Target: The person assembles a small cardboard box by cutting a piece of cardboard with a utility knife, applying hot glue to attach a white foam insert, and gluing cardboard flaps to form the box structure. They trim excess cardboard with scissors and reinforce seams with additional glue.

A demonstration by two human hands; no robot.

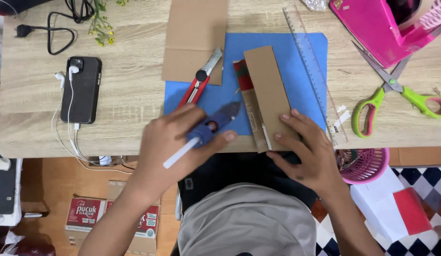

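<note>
Beside the blue mat (296, 71), the left hand (170, 142) clutches a glue gun (215, 124), its nozzle near the cardboard strip (268, 95); the right hand (308, 151) presses the strip flat, fingers spread; no glue bead visible yet.

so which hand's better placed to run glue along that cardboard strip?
Left, probably. The left hand grips the blue glue gun, nozzle aimed at the cardboard strip. The right hand presses its fingertips on the strip's near end, pinning it.

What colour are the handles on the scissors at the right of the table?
The scissors have lime green handles with pink inner linings, clearest in the head view.
</note>
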